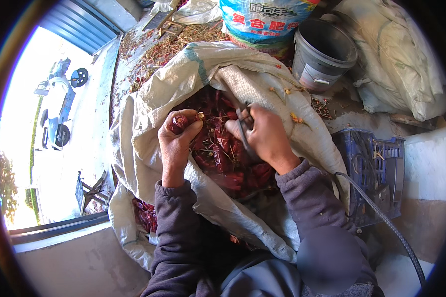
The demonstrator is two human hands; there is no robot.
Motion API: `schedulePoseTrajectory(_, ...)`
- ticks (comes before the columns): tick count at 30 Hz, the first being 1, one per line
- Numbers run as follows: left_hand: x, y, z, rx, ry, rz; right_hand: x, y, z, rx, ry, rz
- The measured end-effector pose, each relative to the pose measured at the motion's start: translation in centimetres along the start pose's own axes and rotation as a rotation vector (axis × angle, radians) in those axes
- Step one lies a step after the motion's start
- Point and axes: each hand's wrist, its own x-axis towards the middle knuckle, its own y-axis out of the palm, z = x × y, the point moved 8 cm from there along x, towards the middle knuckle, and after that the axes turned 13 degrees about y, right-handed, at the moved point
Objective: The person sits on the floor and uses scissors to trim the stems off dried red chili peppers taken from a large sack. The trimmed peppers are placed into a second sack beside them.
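My left hand (pixel 173 146) pinches dried red chili peppers (pixel 178 124), their pale cut or stem ends facing up. My right hand (pixel 270 135), blurred by motion, grips a pair of dark scissors (pixel 242 133) with its fingers through the handles. The blades are too blurred to tell if they are apart. Both hands are above a wide-mouthed white woven sack (pixel 158 80), its rim folded outward. Inside it lies a heap of dried red chilies (pixel 225 152) with loose stems among them. A few stems also cling to the sack's rim on the right.
Beyond the sack stand a printed fertilizer bag (pixel 262 24) and a grey bucket (pixel 321 55). To the right are stuffed sacks (pixel 397 55), a blue plastic crate (pixel 371 167) and a braided cable (pixel 383 215). Stem litter (pixel 193 35) covers the floor. A scooter (pixel 61 104) stands outside, left.
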Motion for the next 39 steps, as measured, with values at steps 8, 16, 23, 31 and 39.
schedulePoseTrajectory(8, 0.2, -1.7, 1.2, -0.204, -0.060, -0.095, -2.2, 3.2, 1.0, -0.258, -0.133, 0.167)
schedulePoseTrajectory(16, 0.2, -1.9, 2.0, -0.272, -0.065, -0.079, -2.4, 3.5, 1.3, -0.375, -0.149, 0.113)
schedulePoseTrajectory(23, 0.4, -0.7, 1.4, -0.360, -0.094, -0.004, -2.6, 3.3, 1.4, -0.410, -0.154, 0.125)
schedulePoseTrajectory(31, 1.0, 0.4, 2.0, -0.491, -0.156, 0.000, -2.7, 2.4, 1.3, -0.372, -0.239, 0.005)
schedulePoseTrajectory(39, 0.5, 1.8, 2.2, -0.711, -0.210, 0.041, -2.3, 1.7, 1.3, -0.036, -0.032, 0.066)
